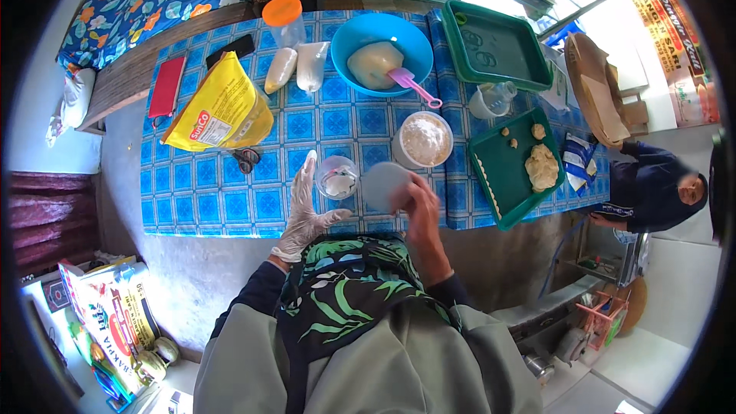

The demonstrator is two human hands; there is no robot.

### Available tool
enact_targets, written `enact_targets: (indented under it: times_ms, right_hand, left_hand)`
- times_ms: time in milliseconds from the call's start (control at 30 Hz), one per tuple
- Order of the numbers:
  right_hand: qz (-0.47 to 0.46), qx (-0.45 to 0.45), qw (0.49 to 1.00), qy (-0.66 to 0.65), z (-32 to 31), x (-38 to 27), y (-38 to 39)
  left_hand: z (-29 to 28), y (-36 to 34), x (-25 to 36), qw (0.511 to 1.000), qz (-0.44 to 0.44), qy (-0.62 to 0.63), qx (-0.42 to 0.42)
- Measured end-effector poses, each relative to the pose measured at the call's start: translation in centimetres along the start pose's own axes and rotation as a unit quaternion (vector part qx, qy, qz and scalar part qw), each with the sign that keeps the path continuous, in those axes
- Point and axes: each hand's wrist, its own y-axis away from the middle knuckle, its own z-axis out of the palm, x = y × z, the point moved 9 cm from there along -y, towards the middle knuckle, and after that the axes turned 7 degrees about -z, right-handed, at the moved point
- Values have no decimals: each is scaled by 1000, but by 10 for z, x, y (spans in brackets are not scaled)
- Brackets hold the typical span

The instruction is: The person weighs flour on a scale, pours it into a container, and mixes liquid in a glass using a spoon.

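Observation:
My left hand (304,218), in a thin clear glove, is spread beside a small clear plastic tub (337,178) with something white inside. Its fingers and thumb stand apart around the tub's left and near side; whether they touch it I cannot tell. Just right of the tub, my bare right hand (420,211) pinches a round translucent lid (385,186), slightly blurred. Behind the lid stands a white tub of flour (423,140). Farther back, a blue bowl (356,34) holds a pale dough mass (375,64) and a pink spatula (415,87).
A yellow pouch (226,107), scissors (247,159), an orange-lidded jar (284,23) and a red book (167,86) lie left. Rightward are a green tray (502,192) with dough (542,168), another green tray (506,50) and a clear cup (491,100). A person (659,188) stands at the right end.

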Motion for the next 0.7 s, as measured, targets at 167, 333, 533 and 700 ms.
enact_targets:
  times_ms: [167,333,533,700]
  right_hand:
    - [56,-112,981,146,45,69,-36]
    - [-330,-29,801,500,71,41,-41]
    - [-420,-85,758,491,104,26,-36]
    - [-412,-135,734,522,107,40,-36]
  left_hand:
    - [17,0,-19,1000,17,-5,23]
    - [26,-15,-14,995,-7,91,38]
    - [33,-6,-30,975,-61,206,53]
    - [50,-1,-57,977,-17,210,38]
